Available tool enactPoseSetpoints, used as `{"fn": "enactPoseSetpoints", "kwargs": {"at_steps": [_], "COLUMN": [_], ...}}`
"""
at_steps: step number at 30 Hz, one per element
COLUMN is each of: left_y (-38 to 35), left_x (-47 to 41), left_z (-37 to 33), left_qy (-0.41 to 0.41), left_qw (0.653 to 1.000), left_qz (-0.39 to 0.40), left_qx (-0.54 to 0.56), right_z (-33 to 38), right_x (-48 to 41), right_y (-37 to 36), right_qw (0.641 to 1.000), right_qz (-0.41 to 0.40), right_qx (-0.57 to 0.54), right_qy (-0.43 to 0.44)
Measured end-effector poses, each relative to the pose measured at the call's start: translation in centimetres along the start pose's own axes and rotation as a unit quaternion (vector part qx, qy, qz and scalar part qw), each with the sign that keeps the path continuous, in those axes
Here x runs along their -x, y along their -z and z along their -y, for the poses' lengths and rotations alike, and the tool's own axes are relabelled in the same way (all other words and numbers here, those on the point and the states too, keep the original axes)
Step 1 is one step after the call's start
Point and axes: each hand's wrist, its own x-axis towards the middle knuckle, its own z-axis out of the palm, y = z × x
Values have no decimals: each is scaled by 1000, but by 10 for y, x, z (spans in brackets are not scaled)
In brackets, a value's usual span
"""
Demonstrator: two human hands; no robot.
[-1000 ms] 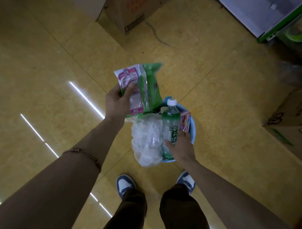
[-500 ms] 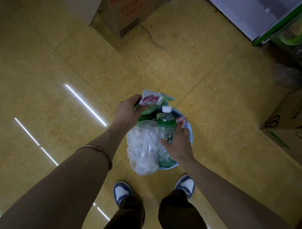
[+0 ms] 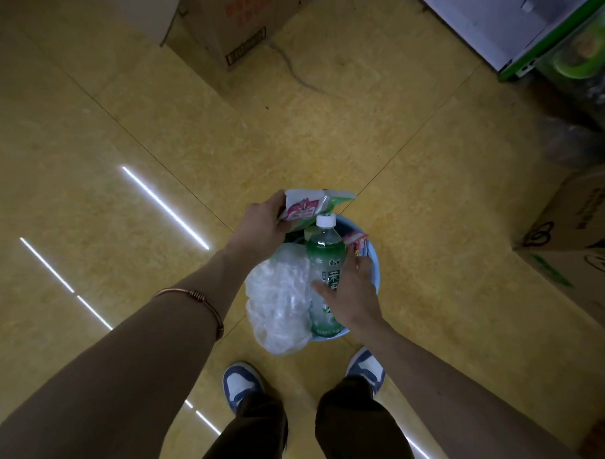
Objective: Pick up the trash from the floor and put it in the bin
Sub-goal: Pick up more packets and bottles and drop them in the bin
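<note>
A: Grip?
B: My left hand point(image 3: 260, 227) pinches the wrapper point(image 3: 307, 208) tight. The plastic bag point(image 3: 279, 298) droops beside the bottle point(image 3: 324, 263), which my right hand point(image 3: 351, 296) wraps, standing in the bin point(image 3: 375, 268); the wrapper hovers over its far rim.
A: How do I finish well?
B: I'd lower both below the rim before letting go, then tuck the bag in.

glossy tiled floor point(image 3: 394, 140), crinkled clear plastic bag point(image 3: 279, 298), cardboard box point(image 3: 575, 233)
</note>
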Motion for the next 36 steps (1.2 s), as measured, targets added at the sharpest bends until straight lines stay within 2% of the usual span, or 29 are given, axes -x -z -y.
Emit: {"fn": "enactPoseSetpoints", "kwargs": {"at_steps": [6,11,17,20,24,29,32,34,36], "left_y": [-9,-24,-27,-27,-18,-11,-9,-10,-13], "left_x": [-3,3,0,3,8,16,11,7,6], "left_z": [9,7,12,11,8,2,-6,-8,-5], "left_qy": [38,40,57,74,95,88,104,114,89], "left_qw": [989,986,992,996,995,994,983,983,992], "left_qz": [45,48,30,10,26,19,-11,-27,-26], "left_qx": [-134,-152,-111,-46,34,66,154,144,79], "right_z": [0,-6,-10,-14,-24,-25,-23,-24,-25], "right_x": [2,7,6,4,3,3,0,-2,-2], "right_y": [-4,-5,-9,-10,-5,4,5,4,2], "right_qw": [1000,998,998,998,997,995,995,995,995], "right_qz": [-6,-14,-12,-2,32,40,38,33,27], "right_qx": [-17,-58,-54,-61,-73,-90,-92,-97,-97], "right_qy": [-3,8,17,16,10,-7,-5,0,9]}}
